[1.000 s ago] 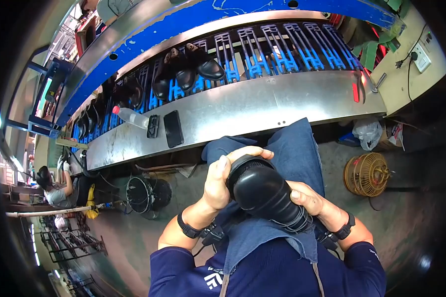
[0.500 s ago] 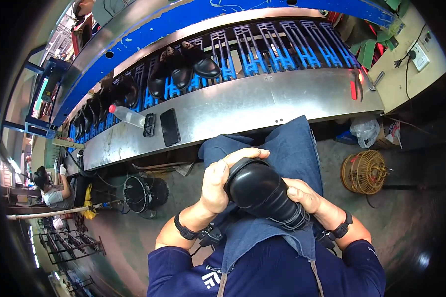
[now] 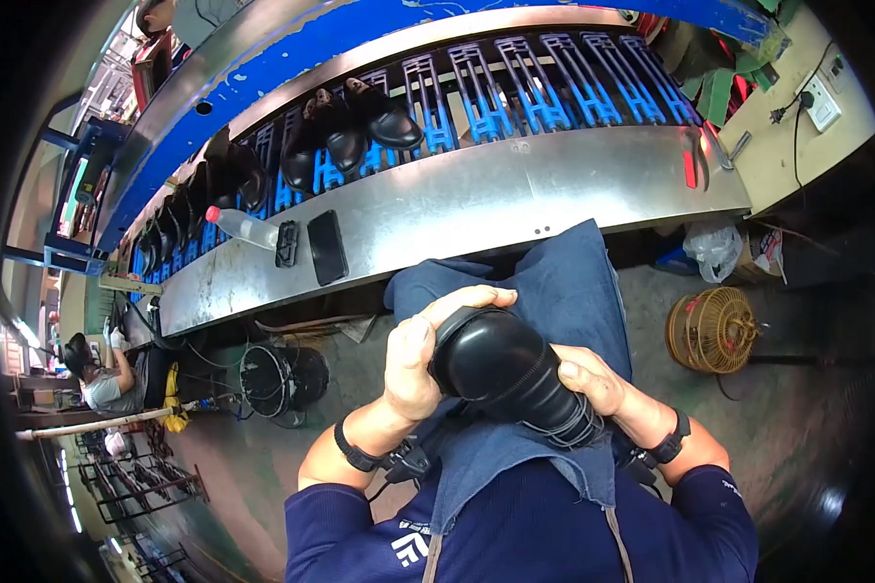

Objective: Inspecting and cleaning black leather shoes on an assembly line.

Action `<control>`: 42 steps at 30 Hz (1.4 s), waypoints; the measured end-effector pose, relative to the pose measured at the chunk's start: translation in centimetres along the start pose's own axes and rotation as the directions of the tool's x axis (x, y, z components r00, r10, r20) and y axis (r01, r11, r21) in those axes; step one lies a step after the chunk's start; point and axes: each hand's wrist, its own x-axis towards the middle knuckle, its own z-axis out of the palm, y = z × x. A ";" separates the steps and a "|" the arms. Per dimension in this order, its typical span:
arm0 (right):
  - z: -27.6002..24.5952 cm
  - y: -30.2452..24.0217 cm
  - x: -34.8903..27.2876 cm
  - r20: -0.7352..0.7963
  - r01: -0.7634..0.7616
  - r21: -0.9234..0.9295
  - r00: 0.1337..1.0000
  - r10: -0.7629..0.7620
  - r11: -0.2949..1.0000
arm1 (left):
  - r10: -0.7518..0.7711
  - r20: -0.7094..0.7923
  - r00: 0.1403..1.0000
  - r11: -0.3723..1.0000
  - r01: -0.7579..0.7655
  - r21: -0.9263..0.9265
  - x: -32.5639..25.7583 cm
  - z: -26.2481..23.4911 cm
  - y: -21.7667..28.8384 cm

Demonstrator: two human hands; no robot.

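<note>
One black laced shoe [image 3: 486, 364] is above the lap [image 3: 578, 287] in the head view, grasped by the left hand [image 3: 418, 360] around its toe end and the right hand [image 3: 598, 381] along its side near the laces [image 3: 566, 426]. Ahead, a dark phone [image 3: 328, 248] and a red-capped bottle [image 3: 243, 226] rest on the metal surface [image 3: 476, 209].

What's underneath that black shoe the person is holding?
Blue denim shows around the black shoe. Whatever lies directly beneath it is covered; the shoe's underside and parts of the left hand and right hand are out of sight.
</note>
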 end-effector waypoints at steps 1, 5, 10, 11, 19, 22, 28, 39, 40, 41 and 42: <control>0.1 -0.5 0.1 0.003 -0.015 0.015 1.000 0.015 1.000 | 0.019 -0.006 1.000 1.000 -0.019 -0.006 0.2 0.0 0.0; 0.1 -1.1 -0.3 0.051 0.025 -0.038 0.998 -0.023 0.999 | -0.088 -0.089 0.992 0.993 0.080 -0.084 0.8 -0.4 -0.8; 0.0 -0.3 -0.2 0.025 0.064 -0.009 0.998 -0.064 0.998 | -0.063 -0.044 0.997 0.996 0.060 -0.061 0.2 -0.1 -0.7; -0.1 -0.3 -0.2 0.030 0.028 -0.001 0.999 -0.027 1.000 | -0.043 -0.026 0.999 0.998 0.042 -0.044 0.2 -0.2 -0.6; -0.2 -0.4 0.1 0.040 0.006 0.008 0.999 -0.006 1.000 | -0.027 0.028 0.999 0.998 0.025 0.061 0.0 -0.1 -0.2; 0.0 -0.7 0.1 0.027 -0.013 0.028 1.000 0.012 1.000 | -0.023 0.031 0.999 0.999 0.022 0.037 -0.1 0.0 -0.2; 0.0 -0.6 0.0 0.022 -0.023 0.030 1.000 0.022 0.999 | -0.035 0.038 0.999 0.999 0.034 0.023 -0.3 0.0 -0.4; 0.1 0.4 -0.7 0.011 -0.041 0.070 0.999 0.041 0.997 | 0.011 0.036 0.999 0.966 -0.020 0.258 -2.1 1.0 1.9; 0.1 0.5 -0.7 -0.006 -0.070 0.082 0.997 0.071 0.994 | 0.087 -0.002 0.996 0.929 -0.080 0.360 -2.3 1.3 1.9; 0.0 0.5 -0.6 0.003 -0.023 0.082 1.000 0.023 0.996 | 0.148 0.037 0.988 0.891 -0.149 0.429 -1.9 1.2 1.6; 0.1 0.3 -0.5 -0.010 -0.025 0.076 1.000 0.026 0.997 | 0.149 0.045 0.988 0.896 -0.154 0.417 -1.9 0.9 1.2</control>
